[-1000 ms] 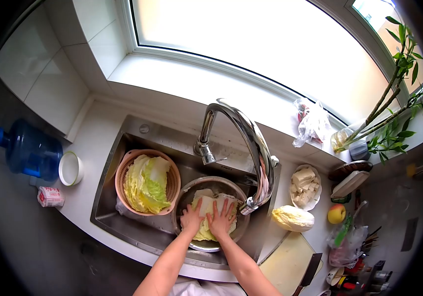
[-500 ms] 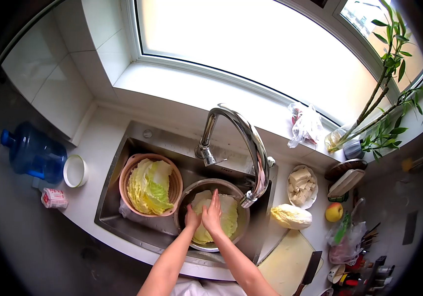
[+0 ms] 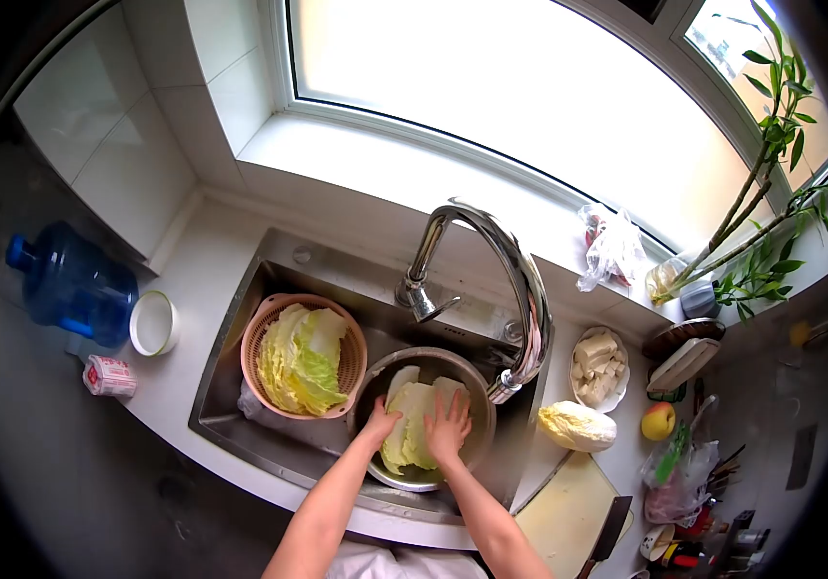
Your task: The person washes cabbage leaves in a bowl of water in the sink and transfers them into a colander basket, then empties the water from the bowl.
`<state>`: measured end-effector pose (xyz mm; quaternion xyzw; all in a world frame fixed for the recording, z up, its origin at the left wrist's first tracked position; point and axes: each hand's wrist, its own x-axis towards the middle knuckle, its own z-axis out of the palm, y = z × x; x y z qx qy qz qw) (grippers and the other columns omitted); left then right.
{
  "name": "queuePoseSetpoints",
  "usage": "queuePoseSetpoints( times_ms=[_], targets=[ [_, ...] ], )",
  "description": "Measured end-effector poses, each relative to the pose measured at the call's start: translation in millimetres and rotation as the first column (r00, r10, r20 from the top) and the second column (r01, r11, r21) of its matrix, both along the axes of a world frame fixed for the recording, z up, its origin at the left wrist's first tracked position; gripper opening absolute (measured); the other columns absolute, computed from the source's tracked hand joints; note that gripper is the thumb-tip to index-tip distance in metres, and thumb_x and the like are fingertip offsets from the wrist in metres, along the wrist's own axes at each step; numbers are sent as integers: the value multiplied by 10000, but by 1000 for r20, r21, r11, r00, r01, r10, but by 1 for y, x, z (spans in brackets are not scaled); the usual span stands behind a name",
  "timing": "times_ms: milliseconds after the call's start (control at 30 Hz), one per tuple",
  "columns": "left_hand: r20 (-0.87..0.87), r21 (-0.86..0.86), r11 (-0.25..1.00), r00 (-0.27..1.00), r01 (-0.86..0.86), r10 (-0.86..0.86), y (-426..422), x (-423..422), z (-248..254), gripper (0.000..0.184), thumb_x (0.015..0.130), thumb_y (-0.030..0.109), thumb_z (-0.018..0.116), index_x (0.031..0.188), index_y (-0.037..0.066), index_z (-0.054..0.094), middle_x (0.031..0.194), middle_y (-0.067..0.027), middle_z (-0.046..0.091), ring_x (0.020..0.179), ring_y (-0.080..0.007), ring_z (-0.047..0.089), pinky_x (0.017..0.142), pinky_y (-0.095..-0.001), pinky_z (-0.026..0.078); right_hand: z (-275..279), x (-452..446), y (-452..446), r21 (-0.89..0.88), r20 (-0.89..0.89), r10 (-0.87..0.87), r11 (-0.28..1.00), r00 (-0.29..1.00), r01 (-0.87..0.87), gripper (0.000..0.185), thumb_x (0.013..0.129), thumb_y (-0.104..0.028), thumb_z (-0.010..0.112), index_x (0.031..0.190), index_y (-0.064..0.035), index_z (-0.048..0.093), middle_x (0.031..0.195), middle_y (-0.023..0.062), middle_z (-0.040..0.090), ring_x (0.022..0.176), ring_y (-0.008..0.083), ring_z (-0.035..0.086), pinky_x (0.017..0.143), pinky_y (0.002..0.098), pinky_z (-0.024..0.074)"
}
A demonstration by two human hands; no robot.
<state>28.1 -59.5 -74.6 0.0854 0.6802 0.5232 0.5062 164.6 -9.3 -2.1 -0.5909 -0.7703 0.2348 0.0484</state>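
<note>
Both hands are inside a round metal basin (image 3: 483, 439) in the sink, touching pale cabbage leaves (image 3: 411, 425). At the leaves' left edge is my left hand (image 3: 381, 422), its fingers partly hidden against them. My right hand (image 3: 448, 427) lies on the right part of the leaves with its fingers spread. Left of the basin, a pink colander (image 3: 356, 352) holds a stack of yellow-green cabbage leaves (image 3: 303, 359). The chrome faucet (image 3: 515, 280) arches over the basin's right side.
On the right counter are a plate of white tofu pieces (image 3: 598, 368), a small cabbage (image 3: 578, 427), an apple (image 3: 658, 421), a cutting board (image 3: 568, 511) and a knife (image 3: 611, 529). A white bowl (image 3: 153, 323) and blue water jug (image 3: 81, 285) stand at left.
My hands came together over the leaves, then moved apart to their left and right sides. The leaves have shifted in the basin. The whole view has moved slightly.
</note>
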Motion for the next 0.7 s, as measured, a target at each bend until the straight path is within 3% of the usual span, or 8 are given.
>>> queuePoseSetpoints(
  times_ms=[33,100,267,400,533,567,600,700],
  targets=[
    [3,-7,1000,1000,2,-2,0,-2,4,465,748,160,706,1151,-22,564,1090,-190,619,1036,-303,588,900,-382,450,-11,2,-6,63,190,132,987,973,-147,565,904,-343,475,1436,-240,317,1538,123,132,1402,370,96,1079,591,89],
    [-209,-426,885,932,187,-297,2,-10,12,493,743,190,721,1155,-30,563,1123,-225,606,1092,-351,568,906,-407,450,-30,-1,-9,-10,158,171,985,973,-172,589,901,-448,440,1450,-300,284,1559,81,35,1414,381,23,1065,633,21],
    [-264,-668,733,881,126,-393,17,-1,52,516,690,276,781,1131,75,601,1147,-183,612,1073,-335,582,897,-425,471,-55,5,-10,16,157,202,978,967,-207,630,869,-511,452,1436,-267,327,1558,93,3,1413,387,-40,1059,648,0],
    [-233,-628,758,886,177,-400,13,0,29,514,694,267,774,1134,67,599,1170,-180,601,1086,-336,572,903,-416,469,-49,7,-3,-83,125,235,971,964,-226,612,852,-462,511,1406,-234,390,1552,102,44,1409,393,-26,1068,640,60],
    [-182,-473,866,944,161,-275,1,-5,8,431,755,188,678,1146,36,579,1135,-188,616,1061,-362,578,890,-414,463,-30,10,-5,38,120,217,974,969,-223,638,813,-382,601,1388,-197,396,1531,130,109,1398,383,80,1069,608,131],
    [-131,-369,914,964,168,-230,3,-9,8,406,773,155,640,1148,19,568,1112,-193,624,1047,-375,581,884,-416,459,-36,10,-3,45,-17,-98,994,995,98,662,786,-355,639,1372,-167,396,1504,153,174,1370,375,166,1065,578,168],
    [-135,-374,913,964,166,-230,1,-11,24,406,773,155,640,1148,19,568,1112,-193,624,1047,-375,581,884,-416,459,-39,11,-7,-5,-141,-408,911,902,411,687,758,-328,676,1356,-137,396,1478,176,239,1341,367,253,1062,548,204],
    [-350,-292,952,916,92,-196,-3,-15,94,394,788,112,592,1161,-7,547,1071,-207,634,1023,-391,585,874,-425,453,-38,-3,-1,-205,-55,-654,747,755,632,732,722,-284,725,1339,-97,377,1363,213,410,1225,372,418,1037,504,261]
  ],
)
